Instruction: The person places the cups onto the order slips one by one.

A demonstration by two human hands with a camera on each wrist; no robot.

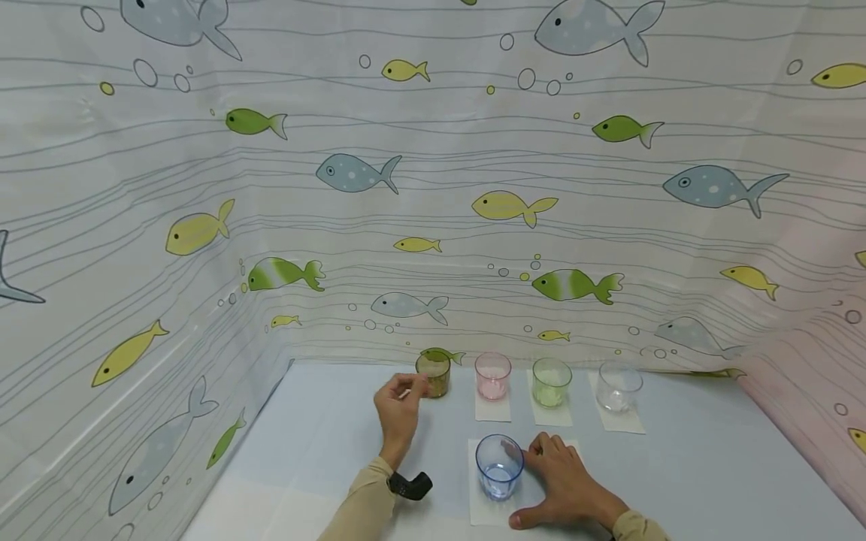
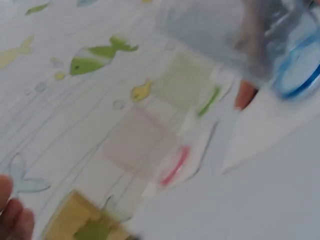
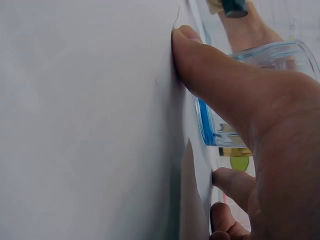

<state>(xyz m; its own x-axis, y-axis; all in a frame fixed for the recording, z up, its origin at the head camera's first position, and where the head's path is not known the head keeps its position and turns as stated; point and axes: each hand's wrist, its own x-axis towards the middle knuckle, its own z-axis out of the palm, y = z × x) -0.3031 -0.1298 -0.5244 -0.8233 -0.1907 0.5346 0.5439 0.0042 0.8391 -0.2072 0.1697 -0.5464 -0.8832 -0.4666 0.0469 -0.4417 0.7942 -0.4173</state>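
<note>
My left hand [image 1: 398,412] reaches to the left side of an amber glass [image 1: 434,382]. In the left wrist view its fingertips [image 2: 17,220] look apart from that glass [image 2: 75,220]. Nearer me, a blue-tinted glass [image 1: 499,467] stands upright on a sheet of white paper [image 1: 483,515]. My right hand [image 1: 564,481] rests low just right of this glass, thumb and fingers spread. The right wrist view has the thumb [image 3: 215,65] touching the paper's edge, with the blue glass [image 3: 206,122] behind it. Contact between this hand and the glass is unclear.
Right of the amber glass, a pink glass [image 1: 492,378], a green glass [image 1: 551,385] and a clear glass [image 1: 619,389] stand in a row, each on white paper. A fish-patterned curtain [image 1: 433,225] encloses the table's back and sides.
</note>
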